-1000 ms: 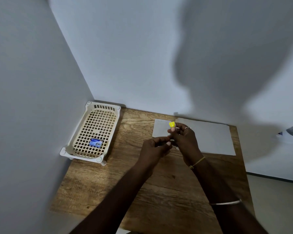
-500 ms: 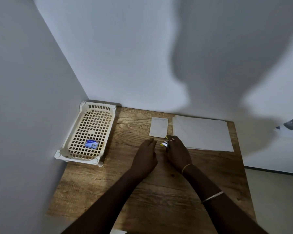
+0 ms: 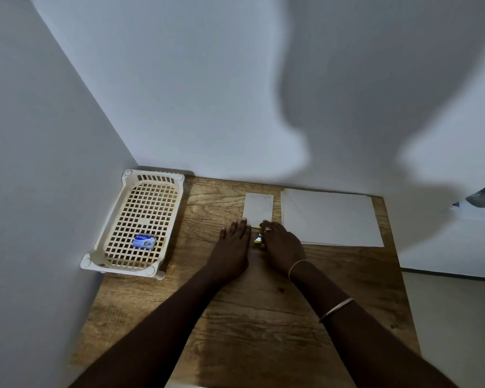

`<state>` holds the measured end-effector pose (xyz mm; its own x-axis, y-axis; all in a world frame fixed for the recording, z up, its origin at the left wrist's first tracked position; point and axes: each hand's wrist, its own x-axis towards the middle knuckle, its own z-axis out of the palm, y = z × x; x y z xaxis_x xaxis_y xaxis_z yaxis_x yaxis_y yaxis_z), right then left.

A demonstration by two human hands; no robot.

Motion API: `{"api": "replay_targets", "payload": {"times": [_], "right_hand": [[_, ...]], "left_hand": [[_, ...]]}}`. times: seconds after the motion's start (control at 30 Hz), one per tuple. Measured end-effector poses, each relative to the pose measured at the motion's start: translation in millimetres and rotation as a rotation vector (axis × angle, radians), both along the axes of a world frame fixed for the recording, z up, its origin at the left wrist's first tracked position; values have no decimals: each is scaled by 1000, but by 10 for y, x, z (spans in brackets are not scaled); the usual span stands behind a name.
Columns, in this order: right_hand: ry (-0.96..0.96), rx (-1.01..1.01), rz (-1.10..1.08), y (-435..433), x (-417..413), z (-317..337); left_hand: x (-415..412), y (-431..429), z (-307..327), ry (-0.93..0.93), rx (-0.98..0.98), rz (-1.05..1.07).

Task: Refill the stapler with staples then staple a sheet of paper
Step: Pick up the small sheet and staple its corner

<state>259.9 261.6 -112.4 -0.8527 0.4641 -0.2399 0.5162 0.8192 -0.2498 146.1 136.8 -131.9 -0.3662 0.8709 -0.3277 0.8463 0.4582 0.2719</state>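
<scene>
Wooden table (image 3: 263,317): yellow stapler (image 3: 259,238) under right hand (image 3: 283,246), gripped; left hand (image 3: 233,247) flat, empty, just beside.

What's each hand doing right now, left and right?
Left hand: open, flat on the table, fingertips at the small paper.
Right hand: closed over the stapler.

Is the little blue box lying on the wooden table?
No, the blue box lies inside the cream basket beside the wall.
</scene>
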Motion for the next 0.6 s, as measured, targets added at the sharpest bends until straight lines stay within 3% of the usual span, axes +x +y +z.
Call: {"api": "replay_targets", "payload": {"times": [0.33, 0.43, 0.6], "right_hand": [[-29, -19, 24, -362, 377, 7], [-52, -22, 59, -477, 491, -22], [-76, -10, 99, -574, 565, -31]], "left_hand": [[345, -357, 22, -74, 202, 129], [461, -439, 45, -176, 355, 316], [539, -348, 152, -369, 429, 713]]}}
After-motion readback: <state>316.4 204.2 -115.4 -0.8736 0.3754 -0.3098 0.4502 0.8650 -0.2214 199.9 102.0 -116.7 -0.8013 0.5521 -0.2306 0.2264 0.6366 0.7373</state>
